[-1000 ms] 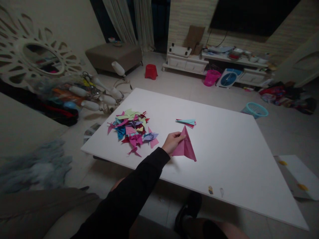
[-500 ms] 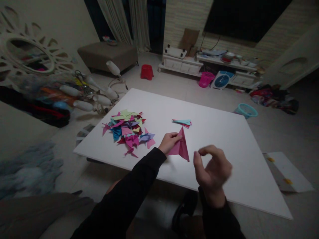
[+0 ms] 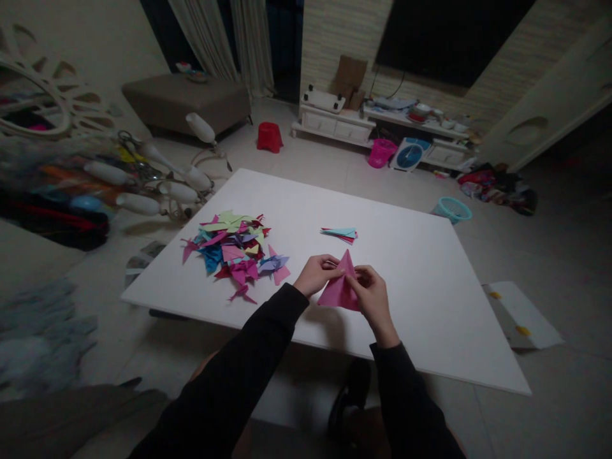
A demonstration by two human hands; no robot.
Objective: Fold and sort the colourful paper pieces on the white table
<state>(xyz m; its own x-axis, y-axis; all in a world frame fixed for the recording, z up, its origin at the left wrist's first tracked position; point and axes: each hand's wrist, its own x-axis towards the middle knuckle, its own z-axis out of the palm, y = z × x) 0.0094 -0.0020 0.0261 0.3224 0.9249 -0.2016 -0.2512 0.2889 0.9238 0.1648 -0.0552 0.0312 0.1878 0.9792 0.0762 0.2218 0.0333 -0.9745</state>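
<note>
A pink sheet of origami paper (image 3: 338, 294), folded to a point at its top, is held up over the near part of the white table (image 3: 406, 255). My left hand (image 3: 316, 274) pinches its left side, thumb in front. On the right side my right hand (image 3: 373, 294) grips the same paper, with the thumb on its face and the fingers behind. Beyond the hands lies a small stack of narrow folded papers (image 3: 340, 234), light blue on top with red and pink below. To the left spreads a heap of colourful folded paper cranes (image 3: 234, 245).
A lamp fixture with several white shades (image 3: 138, 204) stands close to the table's left edge. Past the far right corner is a turquoise basket (image 3: 454, 209). A red stool (image 3: 269, 137) is on the floor behind, and a white board (image 3: 521, 312) lies low at the right.
My right hand has come in from the right and taken hold of the pink paper, which now spreads wider. My left hand keeps its pinch. The whole view has shifted slightly.
</note>
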